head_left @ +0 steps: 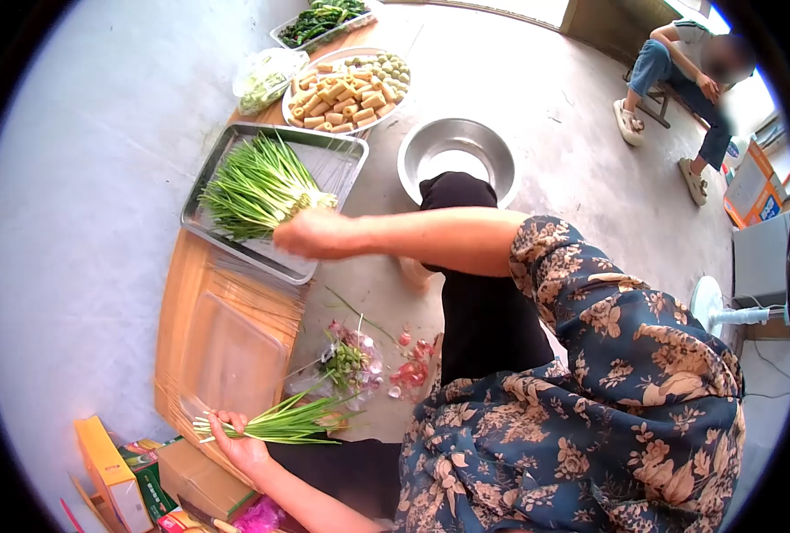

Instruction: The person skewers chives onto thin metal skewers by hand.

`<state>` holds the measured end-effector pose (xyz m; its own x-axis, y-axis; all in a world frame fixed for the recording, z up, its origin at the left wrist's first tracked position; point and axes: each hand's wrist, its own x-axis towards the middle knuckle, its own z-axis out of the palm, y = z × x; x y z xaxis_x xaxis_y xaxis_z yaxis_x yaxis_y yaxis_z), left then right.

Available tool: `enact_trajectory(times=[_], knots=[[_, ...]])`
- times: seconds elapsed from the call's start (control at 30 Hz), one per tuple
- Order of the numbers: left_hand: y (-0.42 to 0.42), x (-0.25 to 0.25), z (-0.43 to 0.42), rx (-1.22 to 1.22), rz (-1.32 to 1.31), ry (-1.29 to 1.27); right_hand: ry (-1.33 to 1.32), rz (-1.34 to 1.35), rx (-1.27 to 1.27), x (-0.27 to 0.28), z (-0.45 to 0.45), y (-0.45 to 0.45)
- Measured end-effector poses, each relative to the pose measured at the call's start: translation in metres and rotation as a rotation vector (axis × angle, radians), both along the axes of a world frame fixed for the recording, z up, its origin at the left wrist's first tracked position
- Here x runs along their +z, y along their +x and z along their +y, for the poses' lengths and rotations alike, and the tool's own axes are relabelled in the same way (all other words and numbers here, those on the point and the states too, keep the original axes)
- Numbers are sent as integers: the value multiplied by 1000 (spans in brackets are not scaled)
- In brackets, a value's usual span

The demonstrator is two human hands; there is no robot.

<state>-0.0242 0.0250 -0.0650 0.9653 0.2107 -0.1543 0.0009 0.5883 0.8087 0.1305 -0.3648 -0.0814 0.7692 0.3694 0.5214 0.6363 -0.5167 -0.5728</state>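
Note:
My left hand [239, 441] is closed around a small bunch of chives [293, 421], with the pale ends sticking out past the fingers on the left. A large pile of chives [257, 182] lies in a rectangular metal tray [352, 164], white ends toward me. My right hand [311, 234] is at the near edge of that pile, by the white ends. It is blurred and its fingers are hidden, so I cannot see whether it grips any stalks. Between the two hands, a clear plastic lid or tray [235, 351] lies on the wooden table [177, 293].
An oval plate [346, 93] of cut tan rolls and round balls stands beyond the tray. A steel basin [457, 151] is on the floor near my knee. Vegetable scraps [351, 360] litter the floor. Boxes [115, 471] stand below the table's end. Another person [679, 71] sits farther off.

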Motion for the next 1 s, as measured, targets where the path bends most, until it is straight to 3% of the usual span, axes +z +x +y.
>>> enact_trajectory(times=[0.1, 0.17, 0.37, 0.43, 0.67, 0.7, 0.73, 0.87, 0.9, 1.0], knots=[[8, 13, -15, -13, 25, 82, 34, 79, 176, 39, 44, -31], [21, 22, -26, -33, 30, 130, 199, 124, 285, 53, 76, -45], [59, 62, -62, -3, 71, 315, 115, 181, 368, 79, 136, -60], [69, 65, -69, 81, 90, 355, 314, 367, 447, 82, 140, -61], [86, 45, -80, 75, 144, 304, 262, 484, 387, 66, 152, -41], [85, 49, -81, 73, 144, 298, 286, 460, 342, 67, 156, -39], [84, 50, -76, 46, 150, 273, 407, 639, 407, 69, 159, -38], [84, 51, -60, 8, 122, 316, 608, 860, 449, 86, 158, -32], [81, 54, -60, 16, 128, 317, 494, 806, 366, 90, 153, -29], [75, 61, -58, 139, 216, 260, 487, 654, 300, 84, 153, -19]])
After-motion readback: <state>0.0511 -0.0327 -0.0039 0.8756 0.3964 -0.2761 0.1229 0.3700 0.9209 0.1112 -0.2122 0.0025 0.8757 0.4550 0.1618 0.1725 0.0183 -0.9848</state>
